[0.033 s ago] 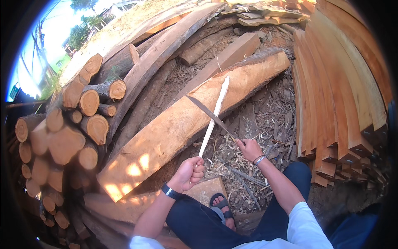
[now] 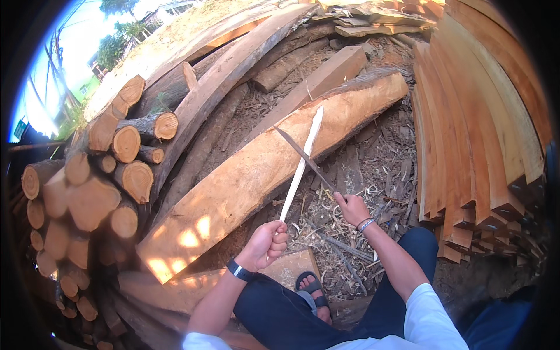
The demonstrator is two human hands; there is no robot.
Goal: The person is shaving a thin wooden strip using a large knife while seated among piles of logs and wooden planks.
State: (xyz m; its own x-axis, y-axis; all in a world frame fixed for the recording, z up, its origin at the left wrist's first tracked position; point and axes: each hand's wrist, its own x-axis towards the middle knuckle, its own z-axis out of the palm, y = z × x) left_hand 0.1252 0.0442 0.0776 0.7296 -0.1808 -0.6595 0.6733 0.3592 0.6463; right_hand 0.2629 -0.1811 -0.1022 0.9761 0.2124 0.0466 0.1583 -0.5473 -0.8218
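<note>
A pale, peeled stick (image 2: 296, 182) rises from my left hand (image 2: 268, 245), which is closed in a fist round its lower end. The stick's far end lies over a long, flat-faced slab of timber (image 2: 233, 181). My right hand (image 2: 353, 210) is wrapped round the handle of a long knife (image 2: 318, 170), its dark blade slanting up and to the left. Blade and stick cross about midway along the stick. Whether the edge touches the wood, I cannot tell. Curled wood shavings (image 2: 318, 242) cover the ground below my hands.
Cut logs (image 2: 137, 181) are stacked at the left. Long sawn planks (image 2: 461, 134) stand piled at the right. Behind the slab lies a squared beam (image 2: 326, 76). A board (image 2: 291, 268) lies near my sandalled foot (image 2: 315, 294), and thin sticks (image 2: 347, 248) rest among the shavings.
The knife's blade has shifted slightly up and to the right along the stick, and my right hand has moved a little with it. My left hand and the stick stay in place.
</note>
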